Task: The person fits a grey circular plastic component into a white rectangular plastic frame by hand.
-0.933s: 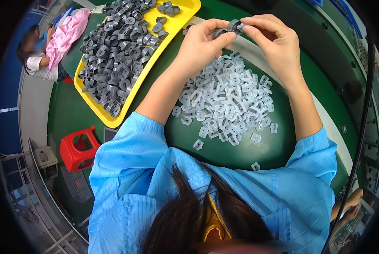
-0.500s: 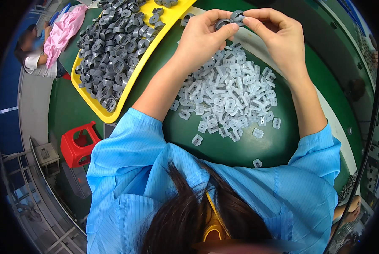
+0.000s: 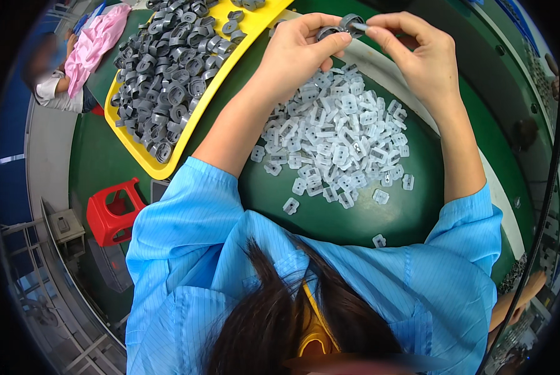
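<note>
Left hand [image 3: 295,53] and right hand [image 3: 420,53], meeting beyond the pile, as I see them in the head view. The left hand's thumb and fingers are curled around 2 dark grey rings, the inner ring [image 3: 324,31] nearer the palm, the outer ring [image 3: 348,20] by the thumb tip. The right hand pinches a small pale piece [image 3: 360,27] at the outer ring's mouth; I cannot tell whether it sits inside. Below, the pile of translucent clips [image 3: 339,140] lies on the green desk [image 3: 317,228]; at left stands the yellow tray [image 3: 158,174] of grey parts [image 3: 167,81]. I judge that the pale piece could slip, being held by fingertips only, and that an off-centre push could roll the outer ring out of its light grip. Compared with 0.5 s earlier, the outer ring's mouth and the pale piece show more clearly; the left hand has hardly shifted.
</note>
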`<state>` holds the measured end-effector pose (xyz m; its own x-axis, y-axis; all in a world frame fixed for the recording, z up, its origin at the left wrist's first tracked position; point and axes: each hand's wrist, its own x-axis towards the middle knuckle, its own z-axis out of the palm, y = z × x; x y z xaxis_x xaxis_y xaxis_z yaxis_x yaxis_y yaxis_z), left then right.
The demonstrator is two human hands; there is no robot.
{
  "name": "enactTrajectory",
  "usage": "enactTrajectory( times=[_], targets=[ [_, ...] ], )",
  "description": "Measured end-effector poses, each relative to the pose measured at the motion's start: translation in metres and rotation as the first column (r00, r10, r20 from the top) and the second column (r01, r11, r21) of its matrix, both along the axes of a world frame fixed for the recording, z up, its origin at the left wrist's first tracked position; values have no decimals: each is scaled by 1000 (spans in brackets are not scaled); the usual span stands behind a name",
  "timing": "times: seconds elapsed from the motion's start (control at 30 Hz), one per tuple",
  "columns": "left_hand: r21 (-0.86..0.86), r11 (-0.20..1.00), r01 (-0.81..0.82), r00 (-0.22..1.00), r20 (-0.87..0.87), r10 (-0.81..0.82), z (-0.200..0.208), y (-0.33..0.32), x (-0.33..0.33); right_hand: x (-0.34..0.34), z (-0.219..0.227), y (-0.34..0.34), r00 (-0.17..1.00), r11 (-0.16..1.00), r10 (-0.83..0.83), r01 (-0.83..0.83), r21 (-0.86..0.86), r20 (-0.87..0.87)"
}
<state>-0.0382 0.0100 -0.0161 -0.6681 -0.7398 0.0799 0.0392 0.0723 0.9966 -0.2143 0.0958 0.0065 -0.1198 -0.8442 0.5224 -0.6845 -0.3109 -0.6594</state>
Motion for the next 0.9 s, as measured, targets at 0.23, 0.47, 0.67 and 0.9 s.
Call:
enactTrajectory(
  times=[0.23,0.47,0.67,0.9],
  targets=[
    [-176,983,-42,999,27,48,-7,1,-1,3,6,-4,988,973,-14,-22,228,156],
    [-158,987,-40,998,32,46,-4,4,-2,5,-8,-7,984,989,-93,73,131,154],
    [-287,957,31,976,217,34,0,6,-1,-7,-8,-8,841,922,84,-269,278,534],
    [-220,976,10,974,224,41,5,10,-3,-5,-4,-7,779,907,15,-275,320,627]
  ],
)
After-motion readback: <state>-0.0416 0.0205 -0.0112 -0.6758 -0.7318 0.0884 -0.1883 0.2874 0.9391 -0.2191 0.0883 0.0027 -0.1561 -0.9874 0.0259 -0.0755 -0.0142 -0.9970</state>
